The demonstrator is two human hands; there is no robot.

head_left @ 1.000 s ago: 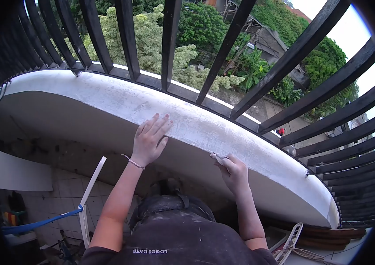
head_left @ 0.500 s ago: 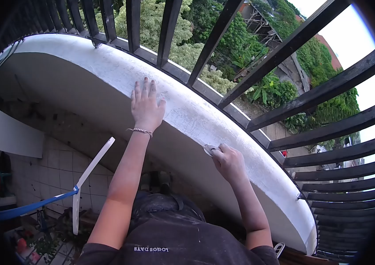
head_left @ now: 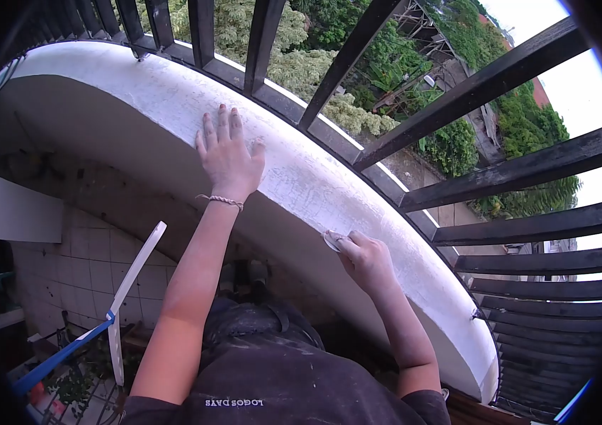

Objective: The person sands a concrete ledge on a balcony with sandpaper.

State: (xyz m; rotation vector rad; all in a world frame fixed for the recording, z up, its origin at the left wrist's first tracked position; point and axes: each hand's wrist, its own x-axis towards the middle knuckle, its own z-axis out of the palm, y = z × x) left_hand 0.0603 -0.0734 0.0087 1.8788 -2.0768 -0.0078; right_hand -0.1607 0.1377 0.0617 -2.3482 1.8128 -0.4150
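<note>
My left hand (head_left: pixel 230 159) lies flat on the white curved ledge (head_left: pixel 294 177), its fingers spread and pointing toward the railing. Whitish dust covers its skin, and a braided bracelet (head_left: pixel 224 202) circles the wrist. Further right, my right hand (head_left: pixel 366 258) is closed around a small, pale, flat piece (head_left: pixel 332 241), held at the inner edge of the ledge. What the piece is made of cannot be made out. The ledge surface between the hands looks rough and patchy.
Dark railing bars (head_left: pixel 492 64) rise along the ledge's outer side, with trees (head_left: pixel 379 64) beyond. At lower left, a white strip (head_left: pixel 138 269) is tied with a blue band (head_left: pixel 67 354) above a tiled floor (head_left: pixel 95 262). A white panel (head_left: pixel 10 212) stands at far left.
The view has shifted slightly. My left hand sits a little further up and left in the picture, still flat on the ledge. My right hand keeps its grip near the edge.
</note>
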